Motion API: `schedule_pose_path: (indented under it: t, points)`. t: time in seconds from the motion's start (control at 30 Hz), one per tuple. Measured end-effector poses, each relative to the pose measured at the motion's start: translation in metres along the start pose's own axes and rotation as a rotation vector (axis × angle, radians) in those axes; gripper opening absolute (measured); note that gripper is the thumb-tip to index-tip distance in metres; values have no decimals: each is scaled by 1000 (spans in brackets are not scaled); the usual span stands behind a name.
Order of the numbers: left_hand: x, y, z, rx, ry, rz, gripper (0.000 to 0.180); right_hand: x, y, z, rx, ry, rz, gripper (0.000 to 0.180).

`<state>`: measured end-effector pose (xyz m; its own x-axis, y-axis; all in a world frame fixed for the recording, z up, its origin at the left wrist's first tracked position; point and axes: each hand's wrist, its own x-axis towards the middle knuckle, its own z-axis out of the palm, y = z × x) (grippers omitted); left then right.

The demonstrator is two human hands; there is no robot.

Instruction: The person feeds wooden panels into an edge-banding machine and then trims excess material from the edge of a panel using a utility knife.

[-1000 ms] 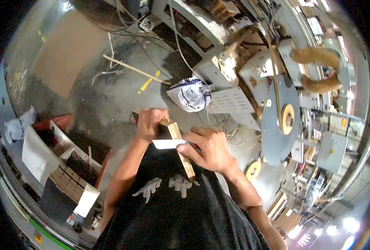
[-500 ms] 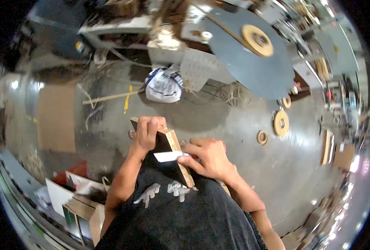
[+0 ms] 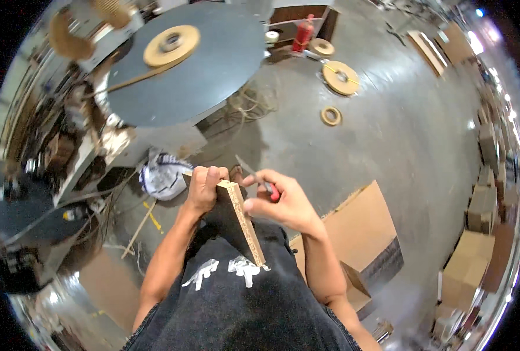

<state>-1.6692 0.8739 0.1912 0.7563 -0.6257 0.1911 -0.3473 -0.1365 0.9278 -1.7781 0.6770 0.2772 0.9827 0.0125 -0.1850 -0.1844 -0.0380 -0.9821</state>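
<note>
My left hand (image 3: 202,190) is closed round the upper end of a dark panel (image 3: 222,219) with a bare particleboard edge (image 3: 245,225). The panel slants down toward me, its lower end against my black shirt. Just right of that edge, my right hand (image 3: 286,202) is closed on a red-handled bladed tool (image 3: 275,193). Its grey pointed blade (image 3: 248,168) sticks up and to the left, past the panel's top. My fingers cover part of the tool, so whether it is a knife or scissors cannot be made out.
A large grey disc (image 3: 225,64) bearing a tan edging roll (image 3: 172,45) stands ahead to the left. Other rolls (image 3: 340,78) and a red bottle (image 3: 303,34) are beyond. A white bag (image 3: 165,175) sits left; cardboard (image 3: 362,219) lies right, with boxes (image 3: 469,269) farther over.
My view has swung to the right. A white strip-like surface across the panel under my right hand no longer shows; that hand has tilted up, bringing the red handle and pointed blade into sight.
</note>
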Motion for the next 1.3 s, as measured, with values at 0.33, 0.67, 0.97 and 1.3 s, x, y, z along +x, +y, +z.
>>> schedule_pose_path:
  t: [0.33, 0.67, 0.97, 1.3]
  points:
    - [191, -13, 98, -107, -300, 113, 66, 42, 0, -112, -224, 635, 112, 21]
    - [323, -4, 209, -115, -629, 164, 63, 41, -39, -207, -620, 875, 248, 25]
    - [435, 6, 346, 40, -879, 250, 58, 35, 9, -340, -787, 1197, 59, 30]
    - [563, 79, 519, 99, -760, 285, 56, 6, 23, -576, -950, 1146, 2, 20]
